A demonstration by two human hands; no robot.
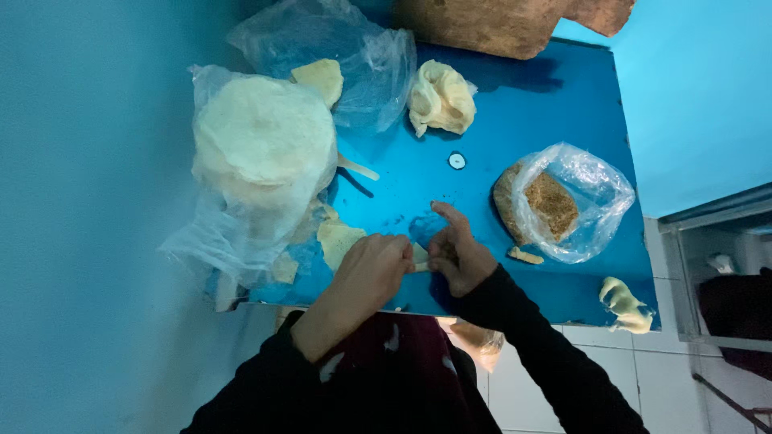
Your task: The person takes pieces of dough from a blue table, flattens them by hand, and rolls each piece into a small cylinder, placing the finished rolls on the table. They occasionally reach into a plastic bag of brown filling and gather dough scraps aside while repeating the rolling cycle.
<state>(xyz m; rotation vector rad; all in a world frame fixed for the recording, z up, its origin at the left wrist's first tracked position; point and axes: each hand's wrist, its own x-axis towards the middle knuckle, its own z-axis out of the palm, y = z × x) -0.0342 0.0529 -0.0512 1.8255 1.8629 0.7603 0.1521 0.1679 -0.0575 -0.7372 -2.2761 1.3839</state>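
Blue worktop point(515, 104) seen from above. Left hand point(371, 269) and right hand point(454, 253) meet at the near edge, both grips pinching a small pale wrapper point(419, 257) between the fingers; right index finger extended. Left: stack of round wrappers point(261, 145) in a clear bag, loose pieces point(338, 239) just beside it. Far: dough lump point(441, 98). Right: bag of brown filling point(555, 205); dough scrap point(626, 305) at the near-right corner.

Scene dimly lit, strong blue cast throughout. Soft glare seen on plastic bag point(591, 189) at right. Short shadows cast on desk point(555, 104) toward lower right. Lower frame underexposed, sleeves nearly black. Slight softness noted at edges.
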